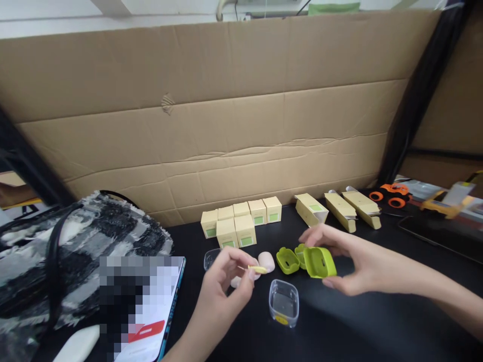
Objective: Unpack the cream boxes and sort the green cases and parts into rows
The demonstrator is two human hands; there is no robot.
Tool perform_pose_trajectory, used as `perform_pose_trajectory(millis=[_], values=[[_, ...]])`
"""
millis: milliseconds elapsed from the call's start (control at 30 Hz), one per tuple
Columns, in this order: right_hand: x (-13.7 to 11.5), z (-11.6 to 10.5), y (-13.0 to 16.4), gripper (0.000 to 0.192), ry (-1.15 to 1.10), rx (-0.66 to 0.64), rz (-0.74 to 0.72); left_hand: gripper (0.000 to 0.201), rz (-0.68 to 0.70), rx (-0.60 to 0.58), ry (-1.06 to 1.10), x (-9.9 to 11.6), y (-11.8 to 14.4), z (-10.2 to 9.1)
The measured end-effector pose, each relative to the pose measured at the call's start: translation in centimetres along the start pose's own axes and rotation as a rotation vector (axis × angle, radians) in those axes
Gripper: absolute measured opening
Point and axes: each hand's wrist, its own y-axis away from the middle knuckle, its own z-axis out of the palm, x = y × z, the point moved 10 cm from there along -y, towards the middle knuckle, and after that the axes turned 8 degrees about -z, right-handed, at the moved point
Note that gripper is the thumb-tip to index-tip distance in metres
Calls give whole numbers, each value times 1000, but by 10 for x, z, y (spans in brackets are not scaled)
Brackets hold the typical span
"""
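Head view: the right hand (350,264) holds a green case (320,262) above the black table (377,322), fingers closed on its top and bottom edges. The left hand (226,281) pinches a small yellow piece (258,269) between thumb and fingertips. The case looks light, stiff and smooth (likely slippery plastic), best gripped by its edges; the tiny piece needs a fingertip pinch. A clear tub (284,303) stands just below.

Smooth, glossy green plastic on the case (320,262); clear, shiny plastic on the small tub (284,303). Matt pale card on the little boxes (241,221) (green labels). Rough, creased corrugated cardboard (211,125) behind; fuzzy woven cloth on the bag (94,231); matt black table (358,322).
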Motion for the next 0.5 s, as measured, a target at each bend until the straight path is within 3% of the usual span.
perform_pose_trajectory(millis=[133, 200, 367, 500], values=[[2, -6, 0, 36, 158, -50, -20, 12, 53, -325, -427, -9, 15, 45], [3, -15, -1, 29, 292, -30, -37, 17, 150, -419, -670, -13, 23, 61], [24, -44, 0, 20, 500, 28, 24, 19, 478, -458, -1101, -16, 38, 88], [46, -46, 1, 18, 510, 2, 76, 13, 577, -453, -1305, -18, 54, 84]])
